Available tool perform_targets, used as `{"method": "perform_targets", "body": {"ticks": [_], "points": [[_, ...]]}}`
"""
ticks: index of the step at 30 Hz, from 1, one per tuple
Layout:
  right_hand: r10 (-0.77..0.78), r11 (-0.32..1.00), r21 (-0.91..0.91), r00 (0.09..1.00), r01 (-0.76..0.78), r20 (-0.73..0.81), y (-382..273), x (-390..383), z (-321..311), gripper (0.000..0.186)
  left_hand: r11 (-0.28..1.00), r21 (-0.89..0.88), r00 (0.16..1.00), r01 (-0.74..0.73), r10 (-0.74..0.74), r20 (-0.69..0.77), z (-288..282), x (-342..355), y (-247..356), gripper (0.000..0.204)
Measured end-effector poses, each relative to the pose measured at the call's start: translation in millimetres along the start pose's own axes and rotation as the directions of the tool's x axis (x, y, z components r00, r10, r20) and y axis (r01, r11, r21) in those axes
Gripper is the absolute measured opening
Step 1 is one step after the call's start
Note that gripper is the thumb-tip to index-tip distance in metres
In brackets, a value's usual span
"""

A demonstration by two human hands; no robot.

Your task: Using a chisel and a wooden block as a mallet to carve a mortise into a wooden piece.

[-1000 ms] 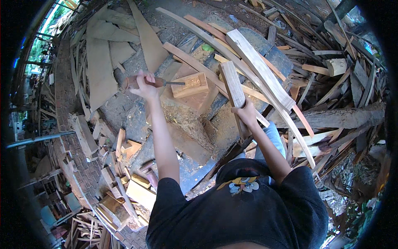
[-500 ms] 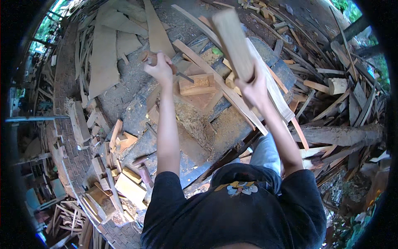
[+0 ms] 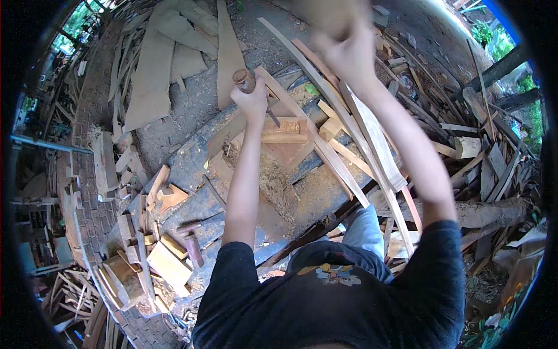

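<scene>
My left hand (image 3: 253, 106) is closed round a chisel (image 3: 243, 79), its wooden handle end showing above the fist. The blade points down and its tip meets the recess in a small carved wooden block (image 3: 285, 138). Chips lie in that recess. My right hand (image 3: 349, 61) is raised high to the right, closed on a thick wooden bat (image 3: 334, 13). Motion blurs the bat, and the frame's top edge cuts it off. Under the carved block sits a larger piece of wood, with sawdust and shavings (image 3: 276, 189) heaped on the near side.
Long wooden strips (image 3: 325, 148) lie slantwise right of the carved block. A hammer-like tool (image 3: 193, 250) and wood offcuts (image 3: 168, 262) rest at the near left. Thin boards (image 3: 152, 75) lie on the ground at far left. Piled scrap wood (image 3: 482, 145) fills the right side.
My right hand has swung up and away with the bat. The chisel now stands more upright in my left hand, its tip still at the carved block. The view has shifted slightly.
</scene>
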State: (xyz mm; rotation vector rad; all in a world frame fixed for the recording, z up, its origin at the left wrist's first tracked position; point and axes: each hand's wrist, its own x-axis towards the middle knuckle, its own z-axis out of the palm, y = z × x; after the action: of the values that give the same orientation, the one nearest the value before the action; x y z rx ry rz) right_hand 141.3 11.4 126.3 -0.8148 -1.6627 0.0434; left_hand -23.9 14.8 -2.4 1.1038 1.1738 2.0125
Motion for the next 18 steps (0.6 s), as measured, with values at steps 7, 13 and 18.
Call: {"method": "perform_targets", "body": {"ticks": [7,13,18], "points": [[-0.407,0.732,-0.353,0.790,0.582,0.458,-1.7,50.5,-12.1,0.066,0.997,-0.077,1.000,-0.025,0.024,-0.010,-11.3,0.8,-2.5,0.011],[-0.112,0.991,0.062,0.992,0.115,-0.053,-25.7,25.3,1.0,0.067,1.000,-0.026,1.000,-0.007,0.008,0.018,-5.0,6.7,-10.4,0.011],[-0.339,0.526,-0.407,0.623,0.747,0.705,16.1,29.0,0.0,0.064,0.998,0.003,0.998,0.068,-0.068,-0.005,-2.5,6.5,-8.1,0.013]]}}
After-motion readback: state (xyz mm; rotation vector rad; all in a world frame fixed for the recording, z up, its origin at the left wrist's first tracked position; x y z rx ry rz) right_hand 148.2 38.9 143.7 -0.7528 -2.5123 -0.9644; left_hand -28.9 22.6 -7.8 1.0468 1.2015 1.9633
